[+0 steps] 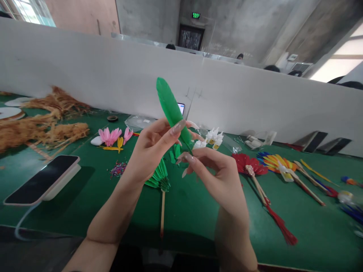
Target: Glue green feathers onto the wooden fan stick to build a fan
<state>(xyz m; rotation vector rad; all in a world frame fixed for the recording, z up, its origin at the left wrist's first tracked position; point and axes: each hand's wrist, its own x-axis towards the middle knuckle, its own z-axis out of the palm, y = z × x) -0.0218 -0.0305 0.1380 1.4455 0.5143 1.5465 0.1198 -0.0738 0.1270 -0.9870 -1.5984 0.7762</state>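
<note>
A long green feather [169, 99] is held up in front of me, tip pointing up and to the left. My left hand [154, 145] pinches its vane between thumb and fingers. Lower down, the thumb and fingertips of my right hand [217, 170] close on the quill end. Under my hands a green feather fan [160, 175] with a thin wooden handle lies on the table, partly hidden by my left wrist. Several small green feathers [175, 153] lie just beyond it.
The green table [190, 219] holds a phone on a stand [42, 181], brown fibre [56, 113], pink feathers [110, 136], and small white glue bottles [214, 136]. At right lie a red feather fan [249, 164] with tassel and a yellow-blue one [276, 161]. A white partition [113, 71] stands behind.
</note>
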